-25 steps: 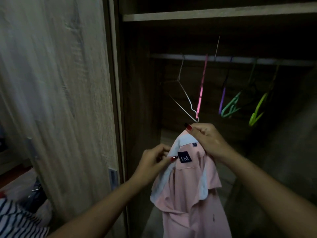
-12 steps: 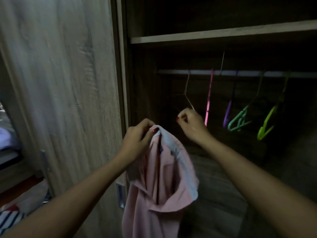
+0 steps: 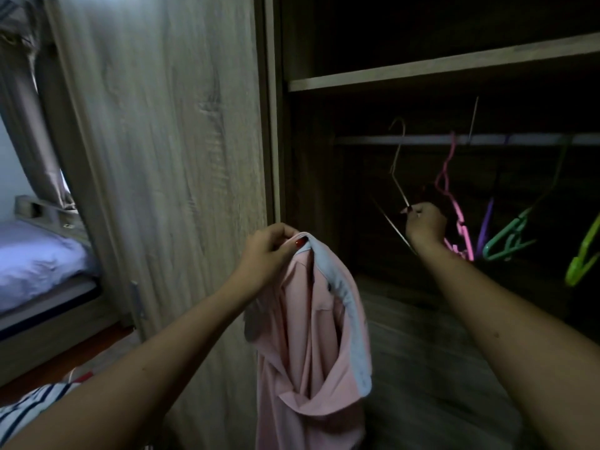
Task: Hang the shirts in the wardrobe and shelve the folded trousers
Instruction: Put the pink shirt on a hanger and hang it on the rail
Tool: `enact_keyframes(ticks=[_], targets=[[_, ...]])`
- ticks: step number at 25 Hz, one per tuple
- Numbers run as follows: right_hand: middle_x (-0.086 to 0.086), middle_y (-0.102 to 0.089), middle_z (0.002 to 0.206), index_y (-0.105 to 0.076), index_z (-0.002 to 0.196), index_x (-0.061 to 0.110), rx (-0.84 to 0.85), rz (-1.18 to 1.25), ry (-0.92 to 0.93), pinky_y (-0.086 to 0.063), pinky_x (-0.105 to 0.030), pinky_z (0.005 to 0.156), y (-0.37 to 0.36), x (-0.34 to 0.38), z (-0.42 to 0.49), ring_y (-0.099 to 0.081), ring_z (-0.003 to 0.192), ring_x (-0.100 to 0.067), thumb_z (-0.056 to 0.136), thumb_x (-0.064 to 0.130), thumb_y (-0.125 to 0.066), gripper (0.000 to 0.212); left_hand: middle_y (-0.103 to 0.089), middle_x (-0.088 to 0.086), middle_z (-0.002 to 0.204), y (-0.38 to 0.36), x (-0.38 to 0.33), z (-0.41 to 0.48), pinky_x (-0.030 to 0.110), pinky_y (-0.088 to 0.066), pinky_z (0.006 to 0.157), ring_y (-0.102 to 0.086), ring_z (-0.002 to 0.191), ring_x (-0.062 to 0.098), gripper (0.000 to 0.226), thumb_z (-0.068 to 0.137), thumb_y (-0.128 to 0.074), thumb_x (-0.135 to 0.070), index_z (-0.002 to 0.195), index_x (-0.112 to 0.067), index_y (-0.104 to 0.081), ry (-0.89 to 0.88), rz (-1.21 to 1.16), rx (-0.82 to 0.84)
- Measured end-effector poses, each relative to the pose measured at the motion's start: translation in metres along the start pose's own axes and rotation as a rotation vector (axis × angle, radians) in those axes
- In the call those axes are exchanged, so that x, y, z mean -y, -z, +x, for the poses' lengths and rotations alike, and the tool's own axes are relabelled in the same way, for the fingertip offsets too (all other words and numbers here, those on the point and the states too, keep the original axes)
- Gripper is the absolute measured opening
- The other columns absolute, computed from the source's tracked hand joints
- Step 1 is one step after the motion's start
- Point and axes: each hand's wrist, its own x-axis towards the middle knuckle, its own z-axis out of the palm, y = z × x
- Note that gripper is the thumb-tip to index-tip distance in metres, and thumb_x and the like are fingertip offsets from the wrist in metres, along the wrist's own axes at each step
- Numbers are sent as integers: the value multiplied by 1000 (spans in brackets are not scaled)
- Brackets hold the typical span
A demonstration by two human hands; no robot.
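A pink shirt (image 3: 311,336) with a pale blue collar hangs from my left hand (image 3: 269,251), which pinches it at the collar in front of the open wardrobe. My right hand (image 3: 425,225) reaches inside and is closed on a thin wire hanger (image 3: 396,164). That hanger's hook sits near the left end of the metal rail (image 3: 422,139), slightly lifted. Pink (image 3: 449,186), purple (image 3: 485,228), teal (image 3: 506,238) and lime (image 3: 584,258) hangers hang further right. No trousers are in view.
The wardrobe's wooden door (image 3: 162,157) stands at the left of the opening. A wooden shelf (image 3: 438,71) runs above the rail. A bed with a pale sheet (image 3: 35,254) lies at far left. A striped garment (image 3: 29,407) lies at the bottom left.
My right hand let go of the shirt and took hold of the wire hanger, reaching deeper into the wardrobe. My left hand now holds the shirt alone, raised by the collar.
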Motion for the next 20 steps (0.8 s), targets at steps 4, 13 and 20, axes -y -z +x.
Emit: enact_keyframes(ticks=[4,13,20], targets=[[-9,-54,70,-57,78,11,-8,293,99,-34,-27,56,-6,-31,-43,-49,64,-21,91,12,-54,13,-68,5,88,-5,-1,-6,22,-54,68,-65,79,14,13,93,-55,-18,95,-12,-66,111,-80,15],[0,-58,72,-66,96,14,73,415,265,-39,-9,56,43,-59,-100,-50,60,5,93,17,-56,11,-70,12,87,-32,-12,-3,37,-56,73,-67,81,22,13,90,-59,-16,91,-8,-70,196,-174,26],[9,-43,57,-50,73,22,113,1015,5,-30,-12,45,89,-6,-126,-38,49,-1,99,24,-41,27,-70,9,86,-55,-28,0,37,-57,76,-67,82,22,11,90,-59,-16,90,-14,-70,205,-203,57]])
